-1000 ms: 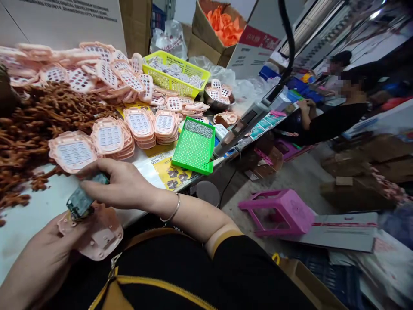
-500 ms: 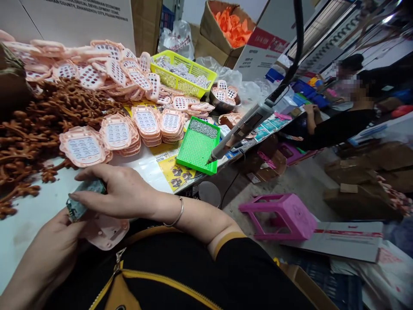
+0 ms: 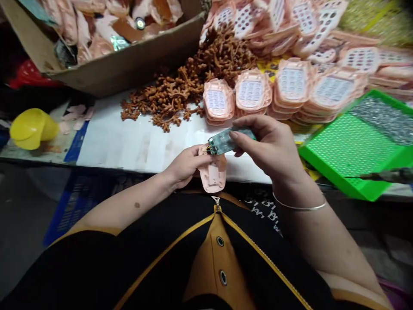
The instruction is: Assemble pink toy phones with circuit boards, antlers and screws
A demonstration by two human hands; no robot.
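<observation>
**benchwatcher:** A white table top (image 3: 129, 146) is seen, crowded along the far side by a brown cardboard box (image 3: 129, 69), a heap of brown rubbery sprigs (image 3: 193, 82) and stacks of pink keypad covers (image 3: 251, 92). Bare room is left only in the strip by the front edge.

**tray_guy:** yep, and that's where stuff is held. A pink plastic phone-shaped shell (image 3: 213, 178) is gripped by the left hand (image 3: 183, 165) right at that edge. A small green circuit board (image 3: 226, 140) is pinched in the right hand (image 3: 271, 148), tilted, with its low end touching the shell's top.

**benchwatcher:** The right side is boxed in by a bright green perforated tray (image 3: 348, 146) near the wrist. A yellow plastic scoop (image 3: 30, 128) is parked well apart, far left.
</observation>
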